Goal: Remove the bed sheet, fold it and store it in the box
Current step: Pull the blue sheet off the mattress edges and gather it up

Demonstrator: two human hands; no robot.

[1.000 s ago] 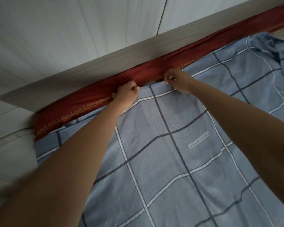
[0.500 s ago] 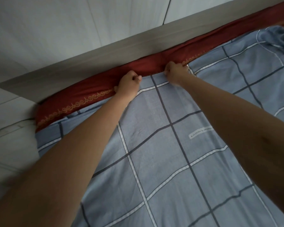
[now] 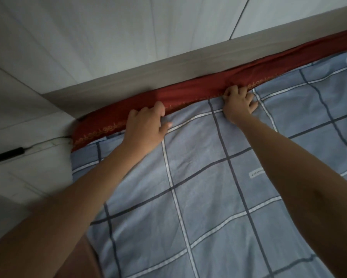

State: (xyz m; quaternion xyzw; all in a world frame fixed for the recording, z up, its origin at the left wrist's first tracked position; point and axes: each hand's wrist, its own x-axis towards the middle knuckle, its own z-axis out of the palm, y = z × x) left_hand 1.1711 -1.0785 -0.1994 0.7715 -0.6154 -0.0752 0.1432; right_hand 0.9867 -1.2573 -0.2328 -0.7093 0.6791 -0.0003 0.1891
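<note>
Two bare hands reach the far edge of a blue checked bed sheet (image 3: 208,187), which lies spread flat on the bed beside a strip of red cloth (image 3: 188,93) under a pale wooden board (image 3: 148,77). The left hand (image 3: 146,125) curls its fingers round the sheet's edge. The right hand (image 3: 239,103) digs spread, bent fingers in there; its hold is unclear. The hands are farther apart than half a second ago.
</note>
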